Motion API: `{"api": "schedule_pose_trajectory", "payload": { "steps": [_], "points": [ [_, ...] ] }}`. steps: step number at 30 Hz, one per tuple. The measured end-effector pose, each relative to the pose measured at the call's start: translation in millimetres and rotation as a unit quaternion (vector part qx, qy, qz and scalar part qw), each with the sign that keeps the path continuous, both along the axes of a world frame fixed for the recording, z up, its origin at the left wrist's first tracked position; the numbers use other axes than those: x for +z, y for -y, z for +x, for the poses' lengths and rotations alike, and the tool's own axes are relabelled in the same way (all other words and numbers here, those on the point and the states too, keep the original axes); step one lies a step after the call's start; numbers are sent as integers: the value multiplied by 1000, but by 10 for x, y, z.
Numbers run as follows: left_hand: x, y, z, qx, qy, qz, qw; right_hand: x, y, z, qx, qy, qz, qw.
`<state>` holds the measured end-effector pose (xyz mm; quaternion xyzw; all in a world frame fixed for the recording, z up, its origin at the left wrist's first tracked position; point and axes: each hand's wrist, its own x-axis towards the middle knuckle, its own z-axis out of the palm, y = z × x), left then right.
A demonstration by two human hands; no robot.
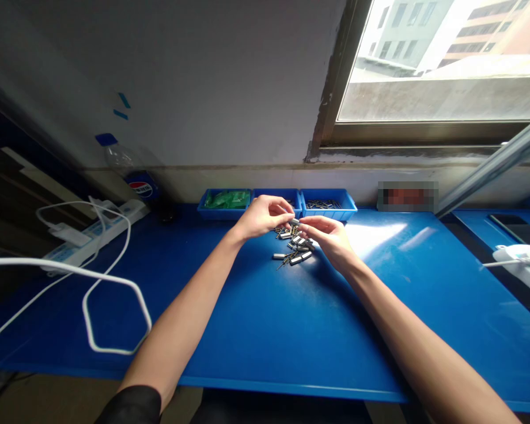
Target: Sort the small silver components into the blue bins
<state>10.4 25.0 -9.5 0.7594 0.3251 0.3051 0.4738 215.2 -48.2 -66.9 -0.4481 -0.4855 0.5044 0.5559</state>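
Observation:
A small metallic piece point(295, 222) is between the fingertips of both hands, above the blue table. My left hand point(265, 215) has its thumb and fingers pinched at the left end of the piece. From the other side, my right hand point(329, 235) pinches the right end. Just below and behind the fingers lies a loose pile of silvery blocks and thin screw-like parts point(297, 257), partly covered by the hands.
Three blue bins stand along the wall: one with green bags point(227, 199), a middle one partly hidden, one with dark thin parts point(329, 204). A cola bottle point(142, 184), a power strip point(82, 238) and white cables point(110, 277) are at left; a phone point(514, 228) is at right.

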Motion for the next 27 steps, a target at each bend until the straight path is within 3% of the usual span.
{"api": "schedule_pose_trajectory", "payload": {
  "steps": [4, 8, 11, 15, 17, 20, 23, 27],
  "points": [
    [-79, -68, 8, 49, 33, -5, 998, 5, -5, 4, -8, -4, -10, 1000],
    [-192, -128, 27, 175, 83, 48, 980, 29, -8, 9, -40, 16, -5, 999],
    [-222, -146, 23, 212, 101, 67, 970, 25, -15, 29, -77, 76, 19, 994],
    [-147, -114, -21, 173, 9, 141, 975, -14, -36, 60, -120, 173, 63, 976],
    [-103, -83, -48, 91, -91, 176, 976, -32, -48, 65, -120, 172, 64, 976],
    [-93, -45, -75, -6, -239, 205, 949, -43, -59, 61, -111, 156, 51, 980],
    [-144, -35, -79, -14, -333, 218, 917, -39, -59, 55, -107, 143, 41, 983],
    [-216, -58, -66, 11, -362, 227, 904, -31, -57, 50, -103, 129, 35, 986]
  ]
}}
